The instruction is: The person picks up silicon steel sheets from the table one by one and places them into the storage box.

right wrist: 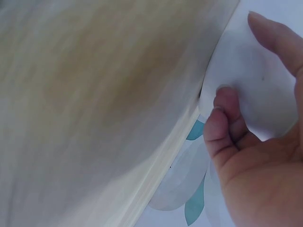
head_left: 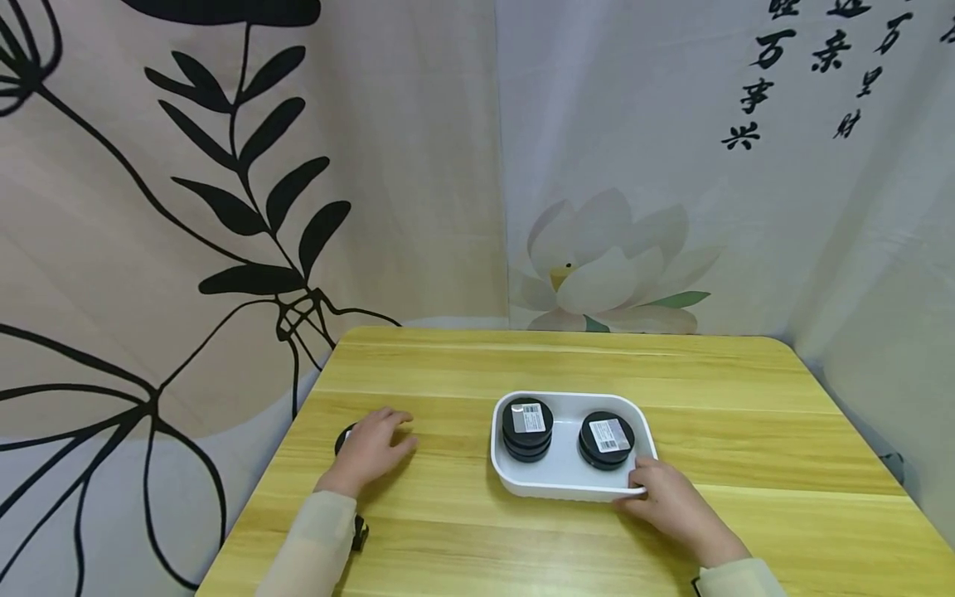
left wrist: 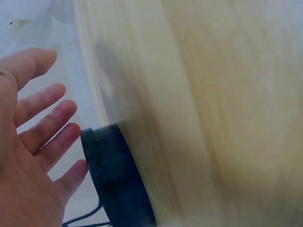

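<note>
A white oblong tray (head_left: pixel 567 487) lies on the table. Two short stacks of round black flat containers sit inside it, the left stack (head_left: pixel 527 429) and the right stack (head_left: pixel 606 440), with white barcode labels on top. My right hand (head_left: pixel 675 506) grips the tray at its front right corner, thumb above and fingers curled at the tray wall (right wrist: pixel 255 80). My left hand (head_left: pixel 373 452) is at the left of the table with its fingers apart. Beside it is another round black container (left wrist: pixel 120 179), mostly hidden behind the hand in the head view; the fingertips are right at its side.
The wooden table (head_left: pixel 746 398) has a rounded far right corner. A curtain (head_left: pixel 418 166) printed with plants, a lotus and writing hangs right behind the table and along its sides.
</note>
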The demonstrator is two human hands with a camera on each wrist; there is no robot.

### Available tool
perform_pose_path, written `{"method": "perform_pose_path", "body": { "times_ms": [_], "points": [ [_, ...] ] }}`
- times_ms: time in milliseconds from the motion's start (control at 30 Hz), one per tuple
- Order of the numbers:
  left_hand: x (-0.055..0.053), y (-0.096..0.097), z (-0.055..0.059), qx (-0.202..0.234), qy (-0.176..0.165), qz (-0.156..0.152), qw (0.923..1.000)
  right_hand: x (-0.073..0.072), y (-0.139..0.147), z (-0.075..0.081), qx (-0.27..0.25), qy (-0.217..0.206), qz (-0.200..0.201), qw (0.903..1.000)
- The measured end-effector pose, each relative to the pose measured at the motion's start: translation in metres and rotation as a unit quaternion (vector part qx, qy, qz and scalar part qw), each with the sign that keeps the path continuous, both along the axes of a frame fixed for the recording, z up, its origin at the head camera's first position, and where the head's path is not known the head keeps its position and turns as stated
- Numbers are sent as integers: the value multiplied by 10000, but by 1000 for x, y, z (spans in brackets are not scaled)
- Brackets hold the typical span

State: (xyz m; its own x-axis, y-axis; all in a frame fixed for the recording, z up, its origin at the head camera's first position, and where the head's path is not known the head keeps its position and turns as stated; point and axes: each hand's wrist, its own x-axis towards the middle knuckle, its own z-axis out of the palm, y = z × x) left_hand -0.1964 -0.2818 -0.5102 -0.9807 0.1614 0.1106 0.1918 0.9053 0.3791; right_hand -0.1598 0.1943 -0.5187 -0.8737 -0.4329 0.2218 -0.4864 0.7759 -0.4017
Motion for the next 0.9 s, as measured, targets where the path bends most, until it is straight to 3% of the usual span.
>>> {"method": "perform_pose_path", "body": {
  "times_ms": [900],
  "points": [
    [2,-24,-3,-187,150,271,9993,0,0,0,-27,52,-1,10000]
  ]
}}
